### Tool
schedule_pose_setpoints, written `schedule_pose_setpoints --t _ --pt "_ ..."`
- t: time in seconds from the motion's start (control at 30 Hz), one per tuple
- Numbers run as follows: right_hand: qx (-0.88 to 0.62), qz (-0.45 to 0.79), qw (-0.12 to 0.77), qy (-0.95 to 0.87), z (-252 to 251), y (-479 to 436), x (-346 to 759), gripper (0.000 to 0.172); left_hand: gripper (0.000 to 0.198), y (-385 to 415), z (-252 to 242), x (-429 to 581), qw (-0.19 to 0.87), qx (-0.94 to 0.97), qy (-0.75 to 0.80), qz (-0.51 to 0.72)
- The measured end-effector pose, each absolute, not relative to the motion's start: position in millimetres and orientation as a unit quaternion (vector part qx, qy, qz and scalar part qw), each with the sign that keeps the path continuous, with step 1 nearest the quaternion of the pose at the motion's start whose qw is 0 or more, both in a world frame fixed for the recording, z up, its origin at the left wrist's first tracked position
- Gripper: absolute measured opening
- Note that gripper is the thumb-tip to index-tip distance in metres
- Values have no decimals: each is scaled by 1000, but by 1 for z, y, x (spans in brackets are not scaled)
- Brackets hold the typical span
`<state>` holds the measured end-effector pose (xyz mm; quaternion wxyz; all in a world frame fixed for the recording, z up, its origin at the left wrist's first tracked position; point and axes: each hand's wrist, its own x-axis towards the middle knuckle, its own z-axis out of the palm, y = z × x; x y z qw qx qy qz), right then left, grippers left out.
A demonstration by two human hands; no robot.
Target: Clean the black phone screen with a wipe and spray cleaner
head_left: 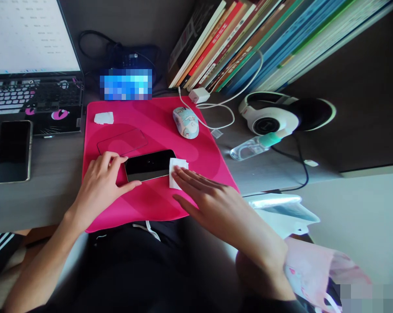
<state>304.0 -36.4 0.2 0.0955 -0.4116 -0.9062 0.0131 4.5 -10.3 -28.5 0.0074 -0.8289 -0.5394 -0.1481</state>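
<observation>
Here, mid-frame, my left hand (101,180) pinches the phone (149,165) by its left end on the pink mat (199,148). My right hand (209,200), fingers flat and gripping nothing, presses the white wipe (176,167) at its right end. Light, even pressure seems best.

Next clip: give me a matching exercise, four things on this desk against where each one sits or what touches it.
1 phone on the pink mat
2 white wipe
3 mouse
4 headphones

A on the bare desk, right of the mat
B at the right hand's fingertips
C held at its end by the left hand
D near the mat's far edge, untouched

Pairs: 1-C, 2-B, 3-D, 4-A
</observation>
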Motion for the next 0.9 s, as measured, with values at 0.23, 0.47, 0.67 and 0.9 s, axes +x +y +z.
schedule_pose_setpoints --t 0.23,0.47,0.67,0.9 --pt "-429 12 132 -893 -4 -33 293 49 65 -8 -32 2 -2 -833 -533 -149" --pt "-429 56 170 -885 -26 -15 272 64 65 -8 -32 1 -14 -833 -534 -146" --pt "-409 66 180 -892 -39 1 260 72 66 -8 -33 0 -9 -832 -533 -152" --pt "-392 54 149 -906 -23 -16 264 71 68 -8 -32 2 6 -830 -536 -155"
